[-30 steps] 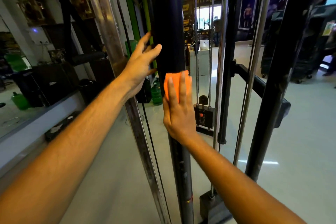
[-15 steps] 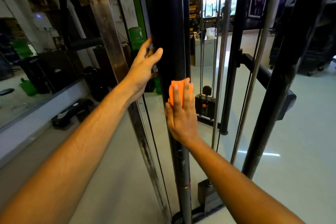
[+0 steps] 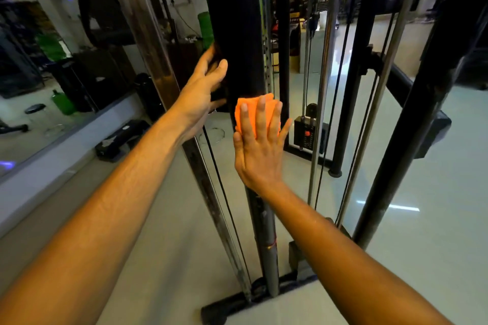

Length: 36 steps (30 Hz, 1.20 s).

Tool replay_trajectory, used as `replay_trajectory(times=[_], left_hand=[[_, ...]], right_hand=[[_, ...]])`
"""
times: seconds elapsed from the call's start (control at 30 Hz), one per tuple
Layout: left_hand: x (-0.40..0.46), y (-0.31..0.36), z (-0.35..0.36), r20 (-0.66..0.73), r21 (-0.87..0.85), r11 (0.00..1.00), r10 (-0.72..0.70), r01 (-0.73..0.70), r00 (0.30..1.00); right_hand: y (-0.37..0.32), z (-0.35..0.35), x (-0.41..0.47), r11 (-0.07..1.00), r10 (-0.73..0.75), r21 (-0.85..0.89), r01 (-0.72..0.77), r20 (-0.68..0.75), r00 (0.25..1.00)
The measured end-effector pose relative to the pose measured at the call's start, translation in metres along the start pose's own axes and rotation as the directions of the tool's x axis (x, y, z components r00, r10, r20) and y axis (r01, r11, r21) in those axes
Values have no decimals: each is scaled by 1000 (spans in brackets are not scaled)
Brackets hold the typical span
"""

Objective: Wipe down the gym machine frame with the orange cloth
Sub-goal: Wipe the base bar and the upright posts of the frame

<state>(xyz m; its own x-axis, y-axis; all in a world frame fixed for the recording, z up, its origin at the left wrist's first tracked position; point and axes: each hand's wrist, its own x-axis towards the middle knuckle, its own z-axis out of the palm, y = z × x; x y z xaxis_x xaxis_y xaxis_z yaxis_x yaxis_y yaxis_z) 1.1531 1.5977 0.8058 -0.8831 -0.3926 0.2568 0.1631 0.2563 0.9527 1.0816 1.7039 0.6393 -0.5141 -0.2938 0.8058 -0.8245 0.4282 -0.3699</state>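
A thick black upright post (image 3: pixel 237 21) of the gym machine frame rises through the middle of the view. My right hand (image 3: pixel 260 150) lies flat with straight, spread fingers, pressing the folded orange cloth (image 3: pixel 249 116) against the post's front. My left hand (image 3: pixel 203 92) rests on the post's left side a little higher up, fingers straight, thumb on the front face. Below my right hand the post narrows to a grey tube (image 3: pixel 268 253) that meets the black base bar (image 3: pixel 237 303).
A worn steel rail (image 3: pixel 148 42) and a thin cable (image 3: pixel 224 192) run just left of the post. Chrome guide rods (image 3: pixel 322 87), a weight stack (image 3: pixel 307 134) and another black upright (image 3: pixel 412 126) stand to the right. A mirror wall (image 3: pixel 39 60) lines the left.
My right hand has slid the orange cloth down the post, and my left hand has moved down with it. The view has tilted lower, bringing the base bar into sight.
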Motion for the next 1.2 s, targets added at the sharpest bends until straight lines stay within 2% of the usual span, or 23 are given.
replay_trajectory(times=[0.07, 0.27, 0.33, 0.47, 0.57, 0.67, 0.77, 0.93, 1.03, 1.1, 1.2], left_hand=[[-5, -4, 3, -15, 7, 1000, -23, 23, 1000], [-10, -9, 2, -45, 14, 999, -46, 46, 998], [-9, -13, 1, -39, 35, 998, -48, 49, 998], [-6, -28, -1, -50, 107, 993, -46, 52, 998], [-7, -39, 1, -65, 75, 996, -33, 37, 997], [-6, -46, 1, -63, 15, 1000, -23, 24, 998], [-4, -52, -2, -70, 23, 1000, -11, 13, 997], [-10, -65, 1, -48, 49, 999, -16, 19, 999], [-14, -67, 4, -52, 13, 1000, -22, 23, 998], [-13, -69, 4, -46, -16, 1000, -24, 23, 999], [-11, -75, 3, -17, -59, 998, -22, 21, 1000]], right_hand=[[-2, -2, -1, 1000, -11, 5, 11, 13, 1000], [-20, -14, 45, 991, -55, 116, 66, -98, 994], [-12, -2, 25, 982, -54, 180, 64, -64, 997], [11, 31, -41, 990, -68, 122, 65, 25, 997], [3, 34, -39, 988, 10, 156, -11, 11, 1000], [-16, 22, -7, 965, 111, 248, -87, -84, 990], [-25, 19, 2, 942, 206, 293, -164, -117, 972], [-2, 43, -69, 955, 223, 200, -219, 2, 975], [-1, 41, -81, 910, 300, 285, -300, 45, 953], [-6, 34, -52, 874, 322, 389, -290, -18, 946], [-12, 26, -3, 867, 273, 466, -175, -153, 950]])
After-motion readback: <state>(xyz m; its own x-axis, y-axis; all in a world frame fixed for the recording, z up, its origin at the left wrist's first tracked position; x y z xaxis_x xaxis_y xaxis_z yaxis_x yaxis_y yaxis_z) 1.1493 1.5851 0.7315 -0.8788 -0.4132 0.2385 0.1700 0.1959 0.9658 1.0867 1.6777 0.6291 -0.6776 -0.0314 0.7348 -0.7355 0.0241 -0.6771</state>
